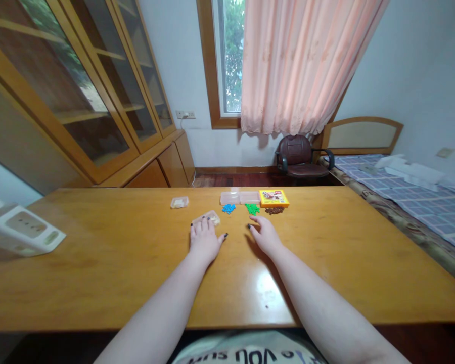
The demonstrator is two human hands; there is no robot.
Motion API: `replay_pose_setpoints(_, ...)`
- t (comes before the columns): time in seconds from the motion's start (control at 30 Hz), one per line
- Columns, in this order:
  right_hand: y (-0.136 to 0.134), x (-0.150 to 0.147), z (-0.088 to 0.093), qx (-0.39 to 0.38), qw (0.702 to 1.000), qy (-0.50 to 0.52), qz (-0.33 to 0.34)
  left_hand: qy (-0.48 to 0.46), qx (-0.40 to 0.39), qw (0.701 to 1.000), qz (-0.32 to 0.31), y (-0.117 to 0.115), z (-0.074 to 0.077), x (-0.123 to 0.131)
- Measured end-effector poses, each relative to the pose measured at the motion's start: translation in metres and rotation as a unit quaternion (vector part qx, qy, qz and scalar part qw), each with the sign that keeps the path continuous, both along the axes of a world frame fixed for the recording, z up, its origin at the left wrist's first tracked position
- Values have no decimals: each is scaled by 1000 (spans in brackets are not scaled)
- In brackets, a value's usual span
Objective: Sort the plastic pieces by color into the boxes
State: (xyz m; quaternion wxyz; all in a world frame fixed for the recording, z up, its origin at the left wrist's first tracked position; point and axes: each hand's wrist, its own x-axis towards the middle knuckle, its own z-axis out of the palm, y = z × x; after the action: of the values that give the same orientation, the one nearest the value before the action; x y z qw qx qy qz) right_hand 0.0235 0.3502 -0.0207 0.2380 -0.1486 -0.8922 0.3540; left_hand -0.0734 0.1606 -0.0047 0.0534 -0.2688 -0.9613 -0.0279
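Note:
My left hand [205, 240] lies over a small clear plastic box [197, 220] with whitish pieces [214, 219] in it. Its fingers are spread and reach across the box; I cannot tell whether they press on it. My right hand [264, 233] hovers just in front of a pile of green pieces [252, 209], thumb and fingers apart, holding nothing. To the left of the green pile is a pile of blue pieces [228, 209]. A pile of brown pieces [275, 211] lies to its right, before a yellow-orange box [274, 198].
Two clear plastic trays [230, 197] stand behind the blue and green piles. Another small clear box [179, 202] sits farther left on the wooden table [129, 263]. A white device [23, 230] is at the far left. A chair [298, 154] and a bed lie beyond.

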Motion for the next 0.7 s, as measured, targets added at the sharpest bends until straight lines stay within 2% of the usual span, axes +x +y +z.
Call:
replay_pose_setpoints(0.07,0,-1,-1,-5,1000,-1,1,-13,-8,1000,13,-2,-2,-19)
replay_pose_setpoints(0.27,1,-2,-3,-28,1000,2,-3,-44,-24,999,-18,4,-6,-82)
replay_pose_setpoints(0.33,2,-2,-4,-32,999,0,-4,-41,-38,998,-28,7,-5,-101)
replay_pose_setpoints(0.4,3,-2,-4,-35,999,1,-6,-42,-54,998,-13,14,-3,-115)
replay_pose_setpoints(0.47,4,-2,-4,-37,999,3,-9,-28,-56,998,-28,26,2,-118)
replay_pose_setpoints(0.57,4,-2,-5,-36,999,8,-6,-10,-34,987,-157,53,9,-109)
replay_pose_setpoints(0.6,4,-2,-6,-37,999,10,-4,-11,-26,985,-172,63,10,-104)
replay_pose_setpoints(0.7,3,-3,-8,-48,999,13,4,-46,-11,986,-158,88,11,-92)
